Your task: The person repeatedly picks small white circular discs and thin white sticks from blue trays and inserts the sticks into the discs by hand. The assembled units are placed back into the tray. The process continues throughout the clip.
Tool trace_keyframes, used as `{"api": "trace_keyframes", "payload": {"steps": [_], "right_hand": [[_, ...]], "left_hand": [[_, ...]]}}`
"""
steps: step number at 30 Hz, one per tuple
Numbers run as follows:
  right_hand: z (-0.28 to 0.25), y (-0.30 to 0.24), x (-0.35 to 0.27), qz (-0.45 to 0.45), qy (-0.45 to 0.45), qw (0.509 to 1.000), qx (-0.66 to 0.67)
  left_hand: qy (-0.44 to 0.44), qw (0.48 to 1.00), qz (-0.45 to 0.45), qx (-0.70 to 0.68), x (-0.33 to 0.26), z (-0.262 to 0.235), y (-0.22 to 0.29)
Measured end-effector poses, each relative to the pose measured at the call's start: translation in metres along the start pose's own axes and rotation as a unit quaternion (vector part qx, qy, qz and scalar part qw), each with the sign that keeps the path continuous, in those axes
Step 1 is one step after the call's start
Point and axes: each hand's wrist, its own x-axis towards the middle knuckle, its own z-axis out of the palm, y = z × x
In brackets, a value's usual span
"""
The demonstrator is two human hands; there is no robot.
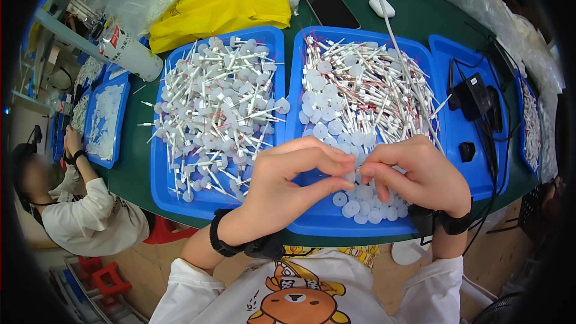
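Observation:
Over the near part of the middle blue tray (318,228), both hands meet at the fingertips. My left hand (282,180) is closed in a pinch, with a small translucent white disc (350,176) showing between thumb and forefinger. Beside it, my right hand (420,174) pinches too; what its fingertips hold, if anything, is hidden. Beneath the hands lie loose translucent discs (360,207) with small center holes. Farther back in this tray, thin white sticks with reddish wires (384,93) are heaped.
A left blue tray (163,180) holds sticks fitted with discs (222,102). On the right, another blue tray (441,60) contains black devices and cables (474,96). Behind are a yellow bag (219,12), a phone (331,7) and a white mouse-like object (381,7). A co-worker (90,204) sits left.

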Motion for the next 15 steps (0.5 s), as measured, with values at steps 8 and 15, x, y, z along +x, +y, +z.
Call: {"api": "trace_keyframes", "payload": {"steps": [8,15], "right_hand": [[0.009,0.008,0.005,-0.043,0.188,0.981,-0.017],[0.006,0.011,0.007,-0.044,0.255,0.966,0.024]], "left_hand": [[0.104,0.992,0.049,0.046,0.003,0.001,-0.007],[0.348,0.927,0.113,0.087,0.003,-0.004,-0.009]]}}
